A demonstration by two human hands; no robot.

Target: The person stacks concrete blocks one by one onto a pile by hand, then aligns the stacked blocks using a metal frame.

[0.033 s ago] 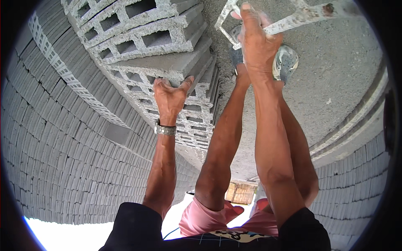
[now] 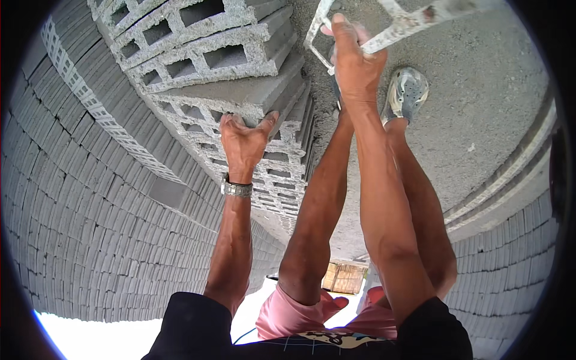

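My left hand [image 2: 242, 143], with a metal watch [image 2: 236, 189] at its wrist, is closed over the near corner of a grey hollow concrete block [image 2: 255, 93] in a stack. Its fingers curl at the block's open-celled face and the thumb presses near the corner. To the right, my right hand [image 2: 359, 75] is wrapped round a bar of a white, stained metal frame [image 2: 396, 31]. The frame runs out of the picture at the top, so its full shape is hidden. Both arms reach forward.
More hollow blocks [image 2: 225, 57] are piled unevenly at upper left. Long rows of stacked blocks [image 2: 78, 240] fill the left, with others [image 2: 510, 258] at far right. My shoe [image 2: 409, 93] stands on the rough grey ground [image 2: 462, 132], right of the frame.
My right hand and the white frame have shifted a little to the left, and more of my right shoe shows. The left hand stays in place on the block.
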